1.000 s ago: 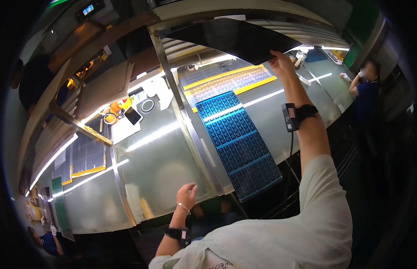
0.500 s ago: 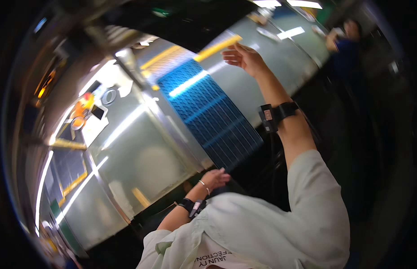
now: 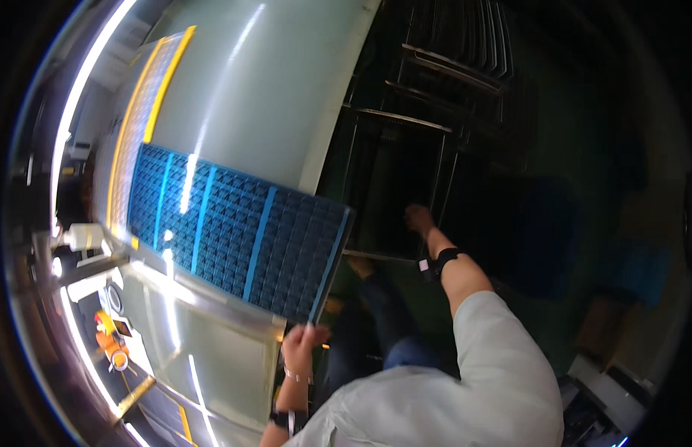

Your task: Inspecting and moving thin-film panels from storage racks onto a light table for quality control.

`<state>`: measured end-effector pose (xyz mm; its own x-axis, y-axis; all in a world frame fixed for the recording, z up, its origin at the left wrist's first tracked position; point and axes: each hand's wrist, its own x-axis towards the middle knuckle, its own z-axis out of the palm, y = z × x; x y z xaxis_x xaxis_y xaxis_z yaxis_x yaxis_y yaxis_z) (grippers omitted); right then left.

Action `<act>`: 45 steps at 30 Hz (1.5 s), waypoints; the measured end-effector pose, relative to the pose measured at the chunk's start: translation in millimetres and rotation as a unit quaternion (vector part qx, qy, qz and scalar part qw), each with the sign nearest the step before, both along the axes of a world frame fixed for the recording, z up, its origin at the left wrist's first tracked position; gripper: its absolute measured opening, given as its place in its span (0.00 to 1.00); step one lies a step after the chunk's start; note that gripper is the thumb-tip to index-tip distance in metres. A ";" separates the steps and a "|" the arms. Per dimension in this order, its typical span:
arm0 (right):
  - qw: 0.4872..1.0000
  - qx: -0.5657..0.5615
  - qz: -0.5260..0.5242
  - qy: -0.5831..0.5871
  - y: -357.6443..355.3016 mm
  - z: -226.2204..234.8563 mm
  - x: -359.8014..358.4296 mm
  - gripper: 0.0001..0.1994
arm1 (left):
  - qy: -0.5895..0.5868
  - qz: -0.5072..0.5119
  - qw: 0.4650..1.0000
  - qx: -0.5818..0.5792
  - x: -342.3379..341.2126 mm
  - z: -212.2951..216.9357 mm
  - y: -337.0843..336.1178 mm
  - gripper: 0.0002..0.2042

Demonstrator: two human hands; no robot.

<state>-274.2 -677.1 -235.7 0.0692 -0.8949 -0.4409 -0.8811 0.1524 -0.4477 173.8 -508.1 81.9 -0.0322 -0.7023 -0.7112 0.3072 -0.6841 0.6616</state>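
Note:
A blue tray (image 3: 234, 231), its surface patterned in a grid with lighter cross strips, lies across the bench and ends near me. My left hand (image 3: 301, 349) is at the near corner of this tray, fingers apart, with nothing visible in it; whether it touches the corner I cannot tell. Out to the right, my right hand (image 3: 419, 218) hangs low over a dark metal-framed rack (image 3: 394, 118). Its fingers look bent, but dim light and blur hide whether they hold anything.
Pale green bench top (image 3: 286, 82) extends beyond the tray, with a yellow-edged strip (image 3: 167, 74) along its far side. More dark frames (image 3: 465, 67) stand at the upper right. Orange items (image 3: 107, 335) sit on the left bench. A grey-white boxy object (image 3: 606, 387) is at lower right.
My view has swung to the right. My right hand has gone from above the bench down to the dark racks. My left hand is now beside the blue tray's near corner.

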 end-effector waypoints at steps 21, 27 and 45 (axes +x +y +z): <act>0.930 0.182 -0.294 0.124 -54.4 -112.2 248.9 0.18 | 0.023 0.013 0.924 0.382 50.8 -77.7 135.9 0.18; 0.952 0.140 -0.229 0.148 -58.3 -102.7 202.7 0.14 | 0.040 0.001 0.926 0.375 48.1 -82.7 143.2 0.18; 0.922 -0.126 -0.255 -0.262 127.9 512.6 55.7 0.18 | -0.168 -0.233 0.956 0.056 93.7 12.3 151.3 0.15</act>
<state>-218.6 -549.1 276.9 -0.2445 -0.9395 -0.2398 -0.3769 0.3199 -0.8693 267.4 -356.8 94.2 -0.0791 -0.5859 -0.8065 -0.2653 -0.7675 0.5836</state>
